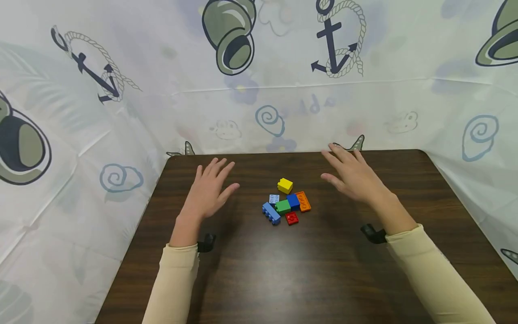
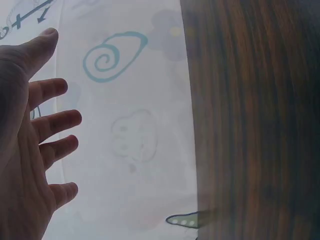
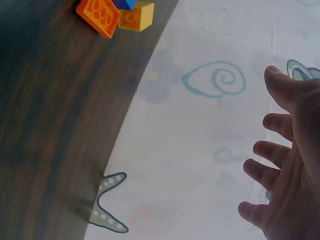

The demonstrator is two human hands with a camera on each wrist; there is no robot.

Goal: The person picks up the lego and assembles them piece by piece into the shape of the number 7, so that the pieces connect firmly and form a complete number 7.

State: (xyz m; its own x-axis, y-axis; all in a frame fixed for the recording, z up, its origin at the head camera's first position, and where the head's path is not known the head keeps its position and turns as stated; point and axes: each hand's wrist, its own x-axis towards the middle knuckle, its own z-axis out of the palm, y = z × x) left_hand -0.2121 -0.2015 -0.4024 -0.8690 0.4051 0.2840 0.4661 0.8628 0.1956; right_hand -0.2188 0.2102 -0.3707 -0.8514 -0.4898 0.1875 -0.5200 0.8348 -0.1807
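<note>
Several toy building bricks lie in a small group at the middle of the table. A yellow brick (image 1: 285, 186) is farthest back, with a small light blue brick (image 1: 274, 199) in front of it. A green brick (image 1: 283, 207) sits between a longer blue brick (image 1: 271, 213) and a dark blue brick (image 1: 293, 202). On the right is an orange brick (image 1: 303, 201); a red brick (image 1: 292, 218) lies nearest. To their left, my left hand (image 1: 207, 192) is held with spread fingers and holds nothing. My right hand (image 1: 351, 174), likewise spread, hovers to their right.
The dark wood-grain table (image 1: 283, 279) has rounded back corners. Behind and beside it hangs a pale printed cloth (image 1: 194, 112) with anchors, shells and starfish. A black strap piece (image 1: 207, 243) shows at the left wrist, another black piece (image 1: 373, 234) at the right.
</note>
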